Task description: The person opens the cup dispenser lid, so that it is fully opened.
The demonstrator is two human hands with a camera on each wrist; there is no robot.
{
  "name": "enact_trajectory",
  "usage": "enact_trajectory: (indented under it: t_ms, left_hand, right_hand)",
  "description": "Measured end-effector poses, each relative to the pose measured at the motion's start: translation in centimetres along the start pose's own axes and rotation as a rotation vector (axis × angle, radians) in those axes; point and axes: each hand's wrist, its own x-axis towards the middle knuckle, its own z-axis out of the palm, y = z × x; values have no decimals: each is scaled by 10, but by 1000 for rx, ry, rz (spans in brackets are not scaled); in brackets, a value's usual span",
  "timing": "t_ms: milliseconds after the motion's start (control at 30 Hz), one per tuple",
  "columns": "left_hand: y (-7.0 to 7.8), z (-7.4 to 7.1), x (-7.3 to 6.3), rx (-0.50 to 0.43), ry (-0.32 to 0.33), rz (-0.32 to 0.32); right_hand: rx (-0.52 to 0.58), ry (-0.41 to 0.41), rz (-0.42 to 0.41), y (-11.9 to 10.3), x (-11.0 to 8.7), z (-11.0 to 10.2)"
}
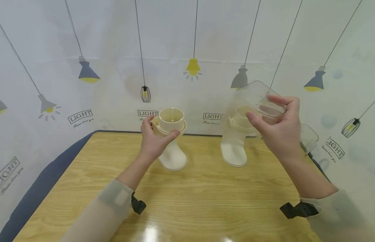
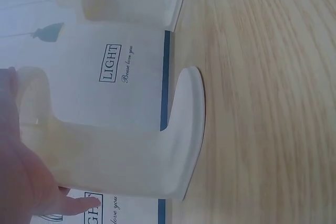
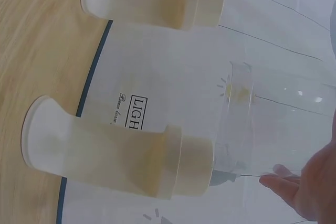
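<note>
Two cream plastic dispenser stands, each with a round cup-like top and a flat foot, are upright on the table. My left hand (image 1: 155, 143) grips the collar of the left stand (image 1: 173, 154), thumb in front and fingers at its left rim. Over the right stand (image 1: 233, 148), my right hand (image 1: 282, 131) holds a clear plastic container (image 3: 283, 114) between thumb and fingers. In the right wrist view, the container's edge is right by the open end of the right stand's top (image 3: 195, 166). The clear wall makes the container's outline faint in the head view.
Another clear container (image 1: 309, 134) stands at the right, partly behind my right wrist. The wooden table (image 1: 202, 198) ends at a dark blue back edge. Behind it hangs a pale sheet (image 1: 175, 30) printed with lamps.
</note>
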Motion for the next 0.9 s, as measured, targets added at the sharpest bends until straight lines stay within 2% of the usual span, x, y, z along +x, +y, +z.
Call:
enact_trajectory:
  t_ms: [200, 333, 600, 900]
  left_hand:
    - [-1, -8, 6, 20, -56, -38]
    - [-2, -15, 13, 31, -116, -61]
    - [-5, -28, 25, 0, -244, -40]
    - [-4, -36, 29, 7, -284, -51]
  right_hand:
    - [-14, 14, 33, 4, -5, -25]
    - [-6, 21, 69, 8, -9, -40]
    - [-95, -17, 89, 26, -21, -61]
    - [-261, -54, 170, 52, -37, -82]
